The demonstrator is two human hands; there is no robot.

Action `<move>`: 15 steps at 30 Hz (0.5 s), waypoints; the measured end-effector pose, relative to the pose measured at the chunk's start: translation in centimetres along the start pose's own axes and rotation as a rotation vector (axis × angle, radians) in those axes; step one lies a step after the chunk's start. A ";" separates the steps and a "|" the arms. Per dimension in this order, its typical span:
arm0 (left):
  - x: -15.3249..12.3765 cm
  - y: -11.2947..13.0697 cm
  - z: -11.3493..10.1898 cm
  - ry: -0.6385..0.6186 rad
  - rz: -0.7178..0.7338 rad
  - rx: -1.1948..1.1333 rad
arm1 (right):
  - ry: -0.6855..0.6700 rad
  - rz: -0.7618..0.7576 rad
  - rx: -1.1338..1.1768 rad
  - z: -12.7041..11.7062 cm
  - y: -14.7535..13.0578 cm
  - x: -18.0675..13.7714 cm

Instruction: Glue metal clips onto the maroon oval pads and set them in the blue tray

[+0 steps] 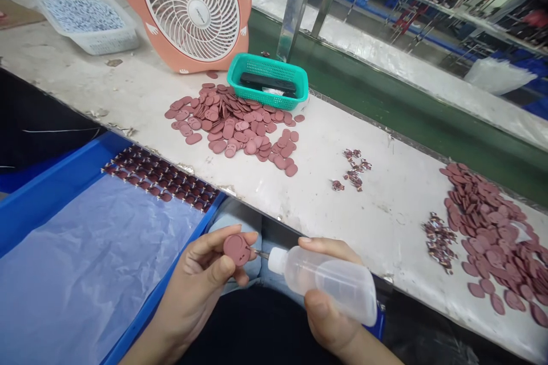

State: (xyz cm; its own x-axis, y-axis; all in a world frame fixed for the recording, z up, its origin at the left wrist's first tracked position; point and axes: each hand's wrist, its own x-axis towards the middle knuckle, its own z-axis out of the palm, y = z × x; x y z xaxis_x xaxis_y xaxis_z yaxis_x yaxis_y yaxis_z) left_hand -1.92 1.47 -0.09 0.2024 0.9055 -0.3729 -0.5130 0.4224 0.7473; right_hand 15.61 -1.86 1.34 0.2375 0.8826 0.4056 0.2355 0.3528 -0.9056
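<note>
Just off your white-topped workbench's (377, 228) near edge, your left hand (192, 279) pinches a round dusty-pink rubber disc (236, 250) between narrowly closed fingers, turning its rim toward the metal tip (261, 254) of the clear plastic squeeze bottle (338, 288) wrapped steadily in your right hand (327, 319), while loose pink discs (231, 125) lie heaped on the bench beyond.

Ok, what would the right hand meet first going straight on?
The pink disc in the left hand; the needle on the right hand's squeeze bottle seems to touch it; depth is unclear.
</note>
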 end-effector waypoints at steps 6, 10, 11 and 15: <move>-0.1 0.0 0.3 0.074 -0.010 0.023 | -0.011 0.032 0.033 0.0 0.0 0.0; 0.4 0.0 -0.4 0.106 -0.026 0.037 | 0.025 0.190 0.299 0.3 0.5 0.5; 0.5 0.0 -0.7 0.114 -0.023 0.047 | 0.033 0.259 0.423 0.4 0.7 0.8; 1.0 0.2 -1.9 0.154 -0.053 0.098 | 0.001 0.520 0.710 0.6 2.4 2.9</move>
State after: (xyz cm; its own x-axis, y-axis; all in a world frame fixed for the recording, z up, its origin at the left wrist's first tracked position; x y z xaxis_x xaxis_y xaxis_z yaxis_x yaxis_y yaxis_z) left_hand -3.41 2.44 -1.36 0.0927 0.8682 -0.4875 -0.4198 0.4780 0.7716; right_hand 16.26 1.75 0.27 0.1525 0.9851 -0.0797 -0.5442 0.0164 -0.8388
